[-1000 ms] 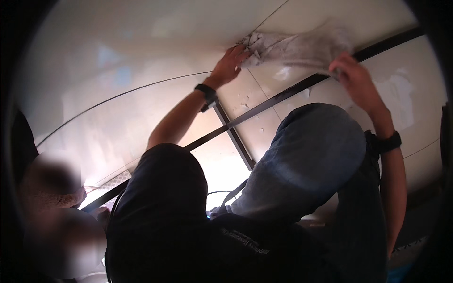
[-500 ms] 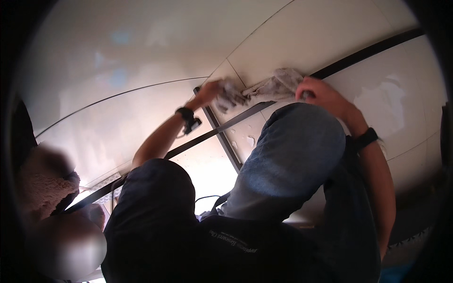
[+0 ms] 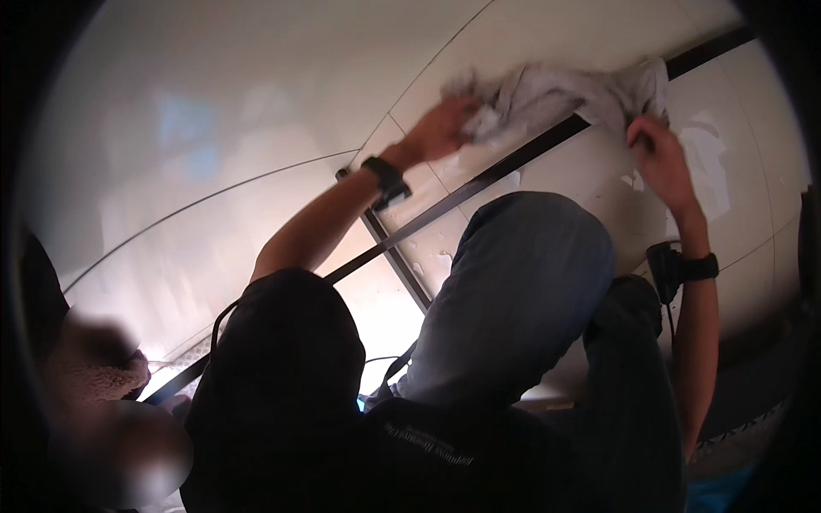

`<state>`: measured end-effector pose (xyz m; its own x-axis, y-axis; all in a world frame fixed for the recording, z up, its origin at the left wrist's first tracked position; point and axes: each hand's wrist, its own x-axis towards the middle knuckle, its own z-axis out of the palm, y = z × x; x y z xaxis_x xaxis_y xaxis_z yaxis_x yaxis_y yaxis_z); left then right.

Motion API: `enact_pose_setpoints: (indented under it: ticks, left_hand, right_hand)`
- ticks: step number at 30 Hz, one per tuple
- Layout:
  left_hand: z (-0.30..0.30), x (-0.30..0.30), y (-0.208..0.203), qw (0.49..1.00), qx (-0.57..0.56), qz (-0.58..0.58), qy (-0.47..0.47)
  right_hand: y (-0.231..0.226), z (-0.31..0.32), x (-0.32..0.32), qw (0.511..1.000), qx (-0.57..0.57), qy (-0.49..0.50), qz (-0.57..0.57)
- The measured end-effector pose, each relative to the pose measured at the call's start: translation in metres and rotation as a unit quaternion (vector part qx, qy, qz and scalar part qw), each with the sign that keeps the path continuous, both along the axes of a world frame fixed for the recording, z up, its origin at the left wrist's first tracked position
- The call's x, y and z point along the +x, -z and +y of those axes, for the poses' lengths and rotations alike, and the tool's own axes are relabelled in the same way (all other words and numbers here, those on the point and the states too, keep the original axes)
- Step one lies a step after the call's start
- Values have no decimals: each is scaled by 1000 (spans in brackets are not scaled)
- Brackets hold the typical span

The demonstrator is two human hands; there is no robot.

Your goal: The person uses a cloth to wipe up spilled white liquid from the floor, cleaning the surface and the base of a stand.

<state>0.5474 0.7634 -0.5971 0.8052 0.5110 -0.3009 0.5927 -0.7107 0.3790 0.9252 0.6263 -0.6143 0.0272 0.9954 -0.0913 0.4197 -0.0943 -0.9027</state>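
Observation:
A greyish-white cloth, bunched and partly twisted, stretches between my two hands over a dark narrow bar and the pale tiles. My left hand grips its left end, which is smeared by motion. At the cloth's right end, my right hand has curled fingers pinching the lower edge. Both wrists wear a black band with a small device. My raised knee in blue jeans stands just below the cloth.
A second dark bar meets the long one at an angle. Wet, shiny patches lie on the tiles at right. A large pale glossy surface fills the upper left. Fuzzy pinkish clothing of another person shows at far left.
Both hands have moved right and farther away, carrying the cloth along the bar. The cloth is now more spread out, and my right arm reaches farther out.

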Motion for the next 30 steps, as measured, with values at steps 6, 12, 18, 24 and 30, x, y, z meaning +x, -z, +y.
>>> enact_pose_setpoints:
  ticks: [6, 12, 18, 24, 30]
  left_hand:
    - [-56, -30, -21, 981, -177, 68, 26]
    - [-24, -54, -50, 890, -251, 381, -15]
    - [61, -2, -84, 807, -376, -268, -369]
    - [64, 187, -115, 862, -351, -363, -50]
    - [1, 293, -77, 937, -140, -89, 308]
  right_hand:
    - [28, -33, -47, 983, 4, -163, 84]
    - [-22, -10, -47, 930, -102, -237, 261]
    - [-80, -2, 44, 973, 66, 46, 215]
    - [-118, -85, 168, 862, 233, 449, -41]
    - [-29, -207, 202, 807, -121, 464, -345]
